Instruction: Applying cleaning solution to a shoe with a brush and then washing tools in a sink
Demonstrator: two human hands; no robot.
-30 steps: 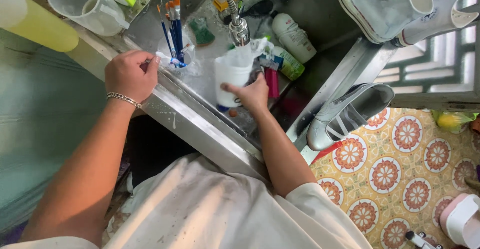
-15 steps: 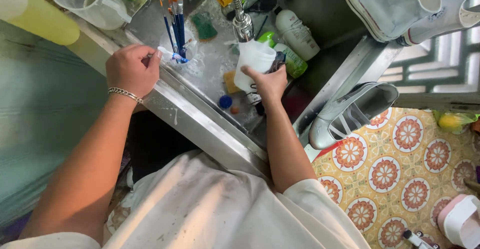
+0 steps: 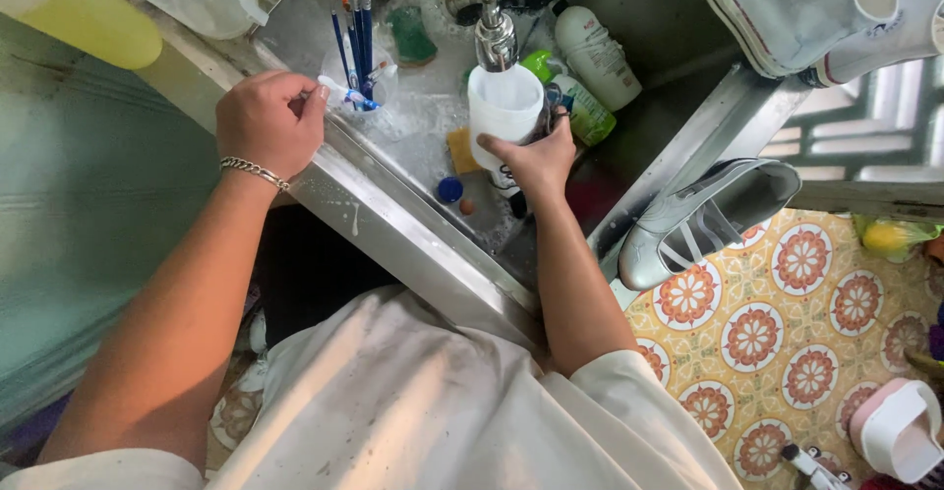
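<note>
White plastic cup [image 3: 504, 102], light, probably wet and slippery, is sitting under the tap [image 3: 495, 33], right hand [image 3: 536, 161] fingers wrapping its lower side, left hand [image 3: 267, 121] curling closed on the sink rim [image 3: 393, 225].

A home washing corner, by the look of it: a steel sink [image 3: 413, 244] under a tap [image 3: 495, 33], soap bottles [image 3: 595, 53], paintbrushes [image 3: 356, 18] in a cup, shoes [image 3: 787, 8] drying, patterned floor tiles [image 3: 777, 323].
</note>
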